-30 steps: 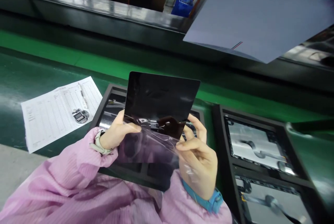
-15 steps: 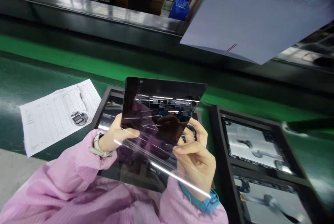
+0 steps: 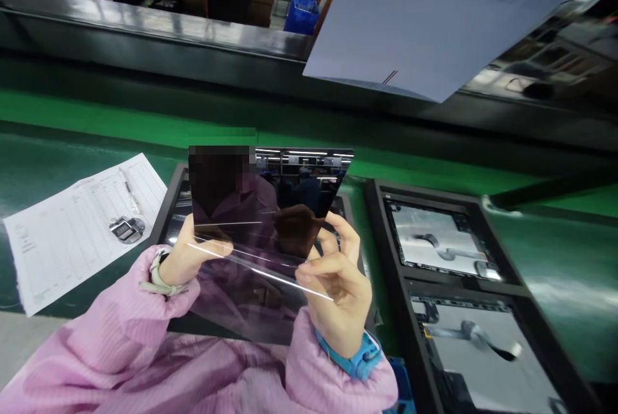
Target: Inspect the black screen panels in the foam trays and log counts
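L hand (image 3: 193, 256) grips L edge of dark glossy panel (image 3: 261, 208), thumb on front; R hand (image 3: 342, 282) has thumb + index pinched on clear film (image 3: 251, 298), other fingers curled by panel's R edge. Panel's at ctr frame, btwn hands, tilted, reflective face to viewer. Top edge runs L–R, nearly level; bottom's unclear under film, so can't tell long axis. Black tray (image 3: 165, 205) behind; lower R, 2nd tray (image 3: 390, 259) w/ 2 silver-backed panels (image 3: 410, 250); ctr L, printed sheet (image 3: 62, 240).
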Demonstrator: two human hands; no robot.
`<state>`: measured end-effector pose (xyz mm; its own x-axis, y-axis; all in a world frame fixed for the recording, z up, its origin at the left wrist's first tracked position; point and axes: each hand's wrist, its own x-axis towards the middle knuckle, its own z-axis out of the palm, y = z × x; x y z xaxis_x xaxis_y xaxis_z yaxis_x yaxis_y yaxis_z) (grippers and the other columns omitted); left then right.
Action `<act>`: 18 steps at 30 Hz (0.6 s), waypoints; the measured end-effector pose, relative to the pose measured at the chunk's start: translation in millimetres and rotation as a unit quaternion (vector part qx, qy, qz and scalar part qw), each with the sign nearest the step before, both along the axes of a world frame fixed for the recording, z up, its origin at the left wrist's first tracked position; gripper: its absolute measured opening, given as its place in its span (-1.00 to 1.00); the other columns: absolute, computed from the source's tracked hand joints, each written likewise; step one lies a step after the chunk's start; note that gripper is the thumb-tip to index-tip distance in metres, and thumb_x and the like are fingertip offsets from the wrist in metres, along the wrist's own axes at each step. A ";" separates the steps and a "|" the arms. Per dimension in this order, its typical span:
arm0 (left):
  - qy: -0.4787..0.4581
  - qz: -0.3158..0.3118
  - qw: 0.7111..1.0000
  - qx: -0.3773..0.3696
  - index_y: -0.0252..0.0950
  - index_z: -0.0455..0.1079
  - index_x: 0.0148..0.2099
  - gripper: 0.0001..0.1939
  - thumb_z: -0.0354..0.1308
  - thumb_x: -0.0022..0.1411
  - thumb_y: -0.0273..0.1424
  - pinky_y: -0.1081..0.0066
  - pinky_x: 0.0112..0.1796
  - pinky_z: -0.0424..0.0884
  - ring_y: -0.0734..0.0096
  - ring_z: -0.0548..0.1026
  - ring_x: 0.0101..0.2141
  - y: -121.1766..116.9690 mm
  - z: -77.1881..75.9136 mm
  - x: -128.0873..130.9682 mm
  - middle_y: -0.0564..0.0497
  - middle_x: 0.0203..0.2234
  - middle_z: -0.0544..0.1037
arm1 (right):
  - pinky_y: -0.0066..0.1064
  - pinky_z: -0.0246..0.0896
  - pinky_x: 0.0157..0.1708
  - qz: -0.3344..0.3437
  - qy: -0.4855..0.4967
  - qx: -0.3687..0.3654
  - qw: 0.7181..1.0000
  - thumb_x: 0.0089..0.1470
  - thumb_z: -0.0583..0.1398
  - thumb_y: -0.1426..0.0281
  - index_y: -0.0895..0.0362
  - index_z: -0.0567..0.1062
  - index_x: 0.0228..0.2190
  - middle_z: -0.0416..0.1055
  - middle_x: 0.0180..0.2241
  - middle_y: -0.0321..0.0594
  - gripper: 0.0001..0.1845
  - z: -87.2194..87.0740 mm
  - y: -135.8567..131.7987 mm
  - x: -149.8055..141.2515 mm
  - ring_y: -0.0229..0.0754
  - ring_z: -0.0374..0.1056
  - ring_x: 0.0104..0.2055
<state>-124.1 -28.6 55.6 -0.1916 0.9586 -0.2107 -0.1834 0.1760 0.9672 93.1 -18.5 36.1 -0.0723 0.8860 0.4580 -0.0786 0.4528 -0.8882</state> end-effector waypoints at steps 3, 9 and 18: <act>-0.010 0.016 1.000 -0.016 -0.19 0.56 -0.47 -0.64 0.55 -0.29 -0.14 0.26 -0.39 0.48 0.26 0.48 -0.48 -5.4 4.9 -4.1 -0.01 -0.53 0.59 | -0.36 0.44 -0.10 -0.062 -0.018 -0.045 0.997 0.05 0.35 0.38 0.10 0.52 -0.37 0.36 0.07 -0.12 -0.89 1.5 2.2 -8.8 -0.24 0.46 -0.07; -0.013 0.062 0.990 -0.130 -0.29 0.54 -0.22 -0.56 0.48 -0.12 -0.16 0.33 -0.21 0.49 0.12 0.59 -0.18 -20.3 -1.4 -38.0 -0.03 -0.33 0.65 | -0.57 0.27 -0.53 0.002 -0.073 -0.257 0.964 0.02 0.29 0.28 0.02 0.26 0.05 0.33 -0.16 -0.29 -0.43 -19.6 7.0 -44.1 -0.47 0.24 -0.50; 0.077 0.073 0.992 -0.073 -0.29 0.44 0.06 -0.35 0.47 -0.08 -0.19 0.25 0.13 0.38 0.11 0.51 0.05 -15.5 -38.5 -65.2 -0.06 -0.01 0.61 | -0.09 0.46 0.02 0.108 -0.202 -0.256 0.939 0.06 0.15 0.40 0.04 -0.04 0.40 0.21 0.29 0.10 -0.08 -54.8 -1.3 -66.3 -0.24 0.41 -0.23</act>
<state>-189.3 -44.1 17.1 -0.3660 0.8799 -0.3030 -0.0689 0.2991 0.9517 26.9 -19.8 -18.7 -0.3511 0.9276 -0.1275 0.2700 -0.0301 -0.9624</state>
